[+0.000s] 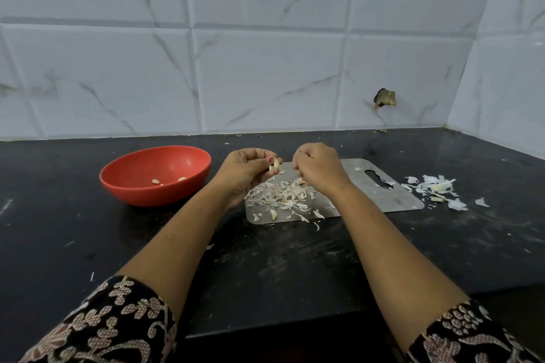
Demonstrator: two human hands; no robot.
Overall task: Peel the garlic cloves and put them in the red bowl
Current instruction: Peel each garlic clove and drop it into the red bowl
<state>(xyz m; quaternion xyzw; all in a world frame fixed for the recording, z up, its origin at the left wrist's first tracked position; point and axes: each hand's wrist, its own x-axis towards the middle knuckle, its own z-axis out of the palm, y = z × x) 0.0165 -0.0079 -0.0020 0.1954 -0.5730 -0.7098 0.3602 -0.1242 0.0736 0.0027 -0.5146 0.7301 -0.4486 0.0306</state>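
Observation:
My left hand (246, 169) pinches a pale garlic clove (275, 164) between thumb and fingers, above the far left corner of the steel cutting board (383, 199). My right hand (320, 166) hovers just to the right of it with its fingers curled downward; what they hold, if anything, is hidden. A heap of garlic cloves and skins (284, 196) lies on the board under both hands. The red bowl (153, 175) stands to the left on the black counter with a few peeled cloves (156, 182) inside.
A second pile of white garlic skins (435, 187) lies on the counter (88, 244) right of the board. Tiled walls rise at the back and at the right. The counter's front edge runs below my forearms.

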